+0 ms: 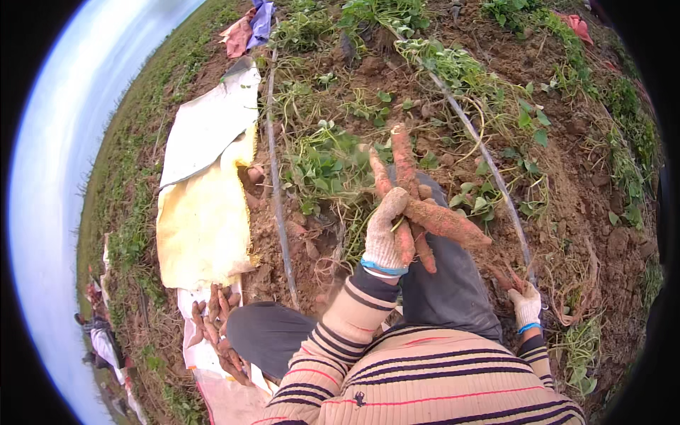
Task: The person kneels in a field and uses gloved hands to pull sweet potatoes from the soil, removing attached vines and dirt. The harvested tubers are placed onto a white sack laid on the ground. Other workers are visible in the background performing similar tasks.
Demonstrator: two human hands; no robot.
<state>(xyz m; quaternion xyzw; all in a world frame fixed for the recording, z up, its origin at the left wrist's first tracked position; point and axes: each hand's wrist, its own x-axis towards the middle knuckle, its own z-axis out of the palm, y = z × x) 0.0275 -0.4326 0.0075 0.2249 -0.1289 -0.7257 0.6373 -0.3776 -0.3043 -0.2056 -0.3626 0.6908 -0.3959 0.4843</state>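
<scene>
My left hand (387, 228), in a knitted glove with a blue band at the wrist, grips a cluster of sweet potatoes (446, 223). Soil clings to their reddish skins, and they point several ways above my bent leg (451, 281). My right hand (526, 307), gloved too, is low at the right beside the drip line. Its fingertips meet thin reddish roots (504, 277) at the soil; whether they close on them is unclear. To the left, more sweet potatoes (215, 324) lie heaped on a white sack (192, 342).
Grey drip lines (275, 159) (478, 141) run along the soil on both sides. Leafy vines (324, 162) cover much of the ground ahead. Yellow and white sacks (204, 228) lie at left, with purple cloth (260, 24) farther up. People (103, 340) are at the far left.
</scene>
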